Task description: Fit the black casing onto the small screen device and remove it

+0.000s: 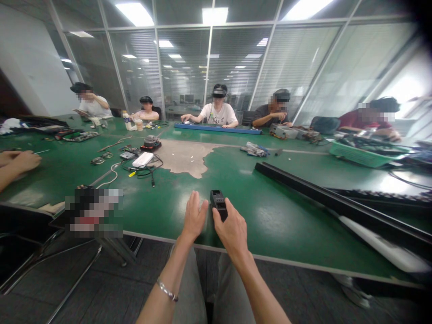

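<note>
Two bare hands extend over a green counter (158, 204), shown left to right. At the far left, a co-worker's hands (20, 162) are held together above the surface. Next lie a pair of glasses (101, 158) and a white rectangular device (143, 159) among dark cables. The left hand (195, 218) is empty, its fingers extended and open, the palm turned inward. Just beside it lies a slim black device (218, 198) — at the near part of the counter, directly before the wearer. The right hand (222, 210) grips its near end, thumb on the left side and fingers on the right. Beyond, a grey bundle (253, 149) lies near the middle; a long black rail (303, 186) slants toward the right edge — a green basket (366, 154) of dark items stands behind it.
</note>
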The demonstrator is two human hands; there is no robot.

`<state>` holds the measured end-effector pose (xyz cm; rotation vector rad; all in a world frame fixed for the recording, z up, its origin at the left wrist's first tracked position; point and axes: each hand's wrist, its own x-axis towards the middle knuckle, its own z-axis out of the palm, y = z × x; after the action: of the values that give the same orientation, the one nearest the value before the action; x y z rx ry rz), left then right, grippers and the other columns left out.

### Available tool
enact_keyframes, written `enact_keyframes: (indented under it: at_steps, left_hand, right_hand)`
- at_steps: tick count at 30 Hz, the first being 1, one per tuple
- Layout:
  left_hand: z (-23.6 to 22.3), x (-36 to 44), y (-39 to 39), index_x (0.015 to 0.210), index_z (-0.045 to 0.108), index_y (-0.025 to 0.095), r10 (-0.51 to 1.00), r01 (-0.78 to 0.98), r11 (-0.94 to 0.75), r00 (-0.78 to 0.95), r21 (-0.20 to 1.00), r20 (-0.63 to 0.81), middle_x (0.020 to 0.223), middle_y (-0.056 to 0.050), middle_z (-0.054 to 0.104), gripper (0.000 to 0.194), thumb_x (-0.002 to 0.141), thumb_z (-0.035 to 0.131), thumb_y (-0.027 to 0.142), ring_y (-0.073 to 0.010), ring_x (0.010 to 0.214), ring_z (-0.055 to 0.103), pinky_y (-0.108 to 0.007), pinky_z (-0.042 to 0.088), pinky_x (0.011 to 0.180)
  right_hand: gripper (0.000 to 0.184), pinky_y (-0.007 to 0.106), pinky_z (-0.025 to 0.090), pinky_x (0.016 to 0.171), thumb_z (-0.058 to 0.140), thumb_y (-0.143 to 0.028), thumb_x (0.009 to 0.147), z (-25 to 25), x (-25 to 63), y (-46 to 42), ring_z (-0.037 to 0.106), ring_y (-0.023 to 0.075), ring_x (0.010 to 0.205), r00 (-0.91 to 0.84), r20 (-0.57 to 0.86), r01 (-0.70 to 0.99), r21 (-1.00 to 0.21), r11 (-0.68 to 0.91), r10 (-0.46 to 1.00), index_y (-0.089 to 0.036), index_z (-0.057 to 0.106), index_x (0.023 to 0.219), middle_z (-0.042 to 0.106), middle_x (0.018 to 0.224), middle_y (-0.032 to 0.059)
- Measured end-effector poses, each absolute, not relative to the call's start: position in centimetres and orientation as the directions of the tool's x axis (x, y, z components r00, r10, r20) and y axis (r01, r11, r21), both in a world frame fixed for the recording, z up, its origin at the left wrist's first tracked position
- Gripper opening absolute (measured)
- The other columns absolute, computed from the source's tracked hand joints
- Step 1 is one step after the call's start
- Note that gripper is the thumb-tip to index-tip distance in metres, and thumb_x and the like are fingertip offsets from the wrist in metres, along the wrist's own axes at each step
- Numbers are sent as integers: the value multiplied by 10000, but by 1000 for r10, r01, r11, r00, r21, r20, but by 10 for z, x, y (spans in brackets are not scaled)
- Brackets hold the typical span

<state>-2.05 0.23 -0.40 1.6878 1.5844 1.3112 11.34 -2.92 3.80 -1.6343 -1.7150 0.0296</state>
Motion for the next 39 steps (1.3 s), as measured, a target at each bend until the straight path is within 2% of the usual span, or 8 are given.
enact_keyframes:
  at_steps: [7, 12, 15, 21, 32, 39]
  left_hand:
    - [-4, -20, 2, 1500, 303, 103, 941, 503, -211, -126, 838, 313, 1596, -164, 229, 735, 966, 302, 606, -234, 1491, 165, -430, 150, 1219]
    - [-6, -20, 3, 1504, 305, 152, 939, 505, -223, -117, 834, 322, 1599, -137, 238, 708, 962, 320, 607, -236, 1490, 168, -443, 157, 1216]
    - [-4, -20, 2, 1503, 309, 169, 943, 502, -213, -119, 838, 311, 1601, -125, 242, 695, 963, 322, 607, -233, 1491, 164, -432, 148, 1218]
    - [1, -18, 0, 1505, 301, 156, 949, 505, -195, -119, 841, 292, 1603, -131, 232, 696, 970, 302, 601, -227, 1492, 160, -427, 147, 1218]
    - [-1, -18, 2, 1505, 299, 155, 953, 534, -190, -102, 824, 286, 1606, -127, 222, 688, 971, 310, 588, -222, 1494, 150, -426, 132, 1221]
    - [-2, -19, 1, 1498, 313, 153, 954, 528, -189, -100, 828, 283, 1608, -133, 215, 692, 962, 339, 590, -228, 1494, 152, -435, 134, 1219]
  right_hand:
    - [571, 436, 508, 948, 511, -385, 906, 13, 117, -34, 620, 303, 1157, 89, 472, 840, -509, 189, 877, -68, 491, 1380, 630, 1270, 211]
    - [653, 469, 453, 1037, 567, -431, 875, 7, 122, -32, 527, 310, 1275, 57, 554, 820, -500, 277, 830, -68, 458, 1406, 551, 1373, 217]
    - [648, 445, 452, 1046, 557, -401, 884, 8, 123, -29, 528, 289, 1278, 27, 571, 794, -510, 329, 820, -75, 431, 1429, 540, 1394, 200]
    - [593, 440, 486, 988, 485, -372, 929, 6, 117, -31, 581, 298, 1218, 122, 529, 790, -564, 240, 840, -65, 424, 1433, 565, 1367, 199]
    - [614, 422, 494, 950, 472, -389, 941, 6, 109, -28, 592, 303, 1194, 159, 521, 792, -574, 206, 839, -58, 390, 1452, 548, 1385, 202]
    - [644, 424, 492, 966, 498, -409, 925, 24, 108, -27, 592, 298, 1202, 223, 526, 720, -657, 226, 821, -72, 381, 1461, 562, 1369, 202]
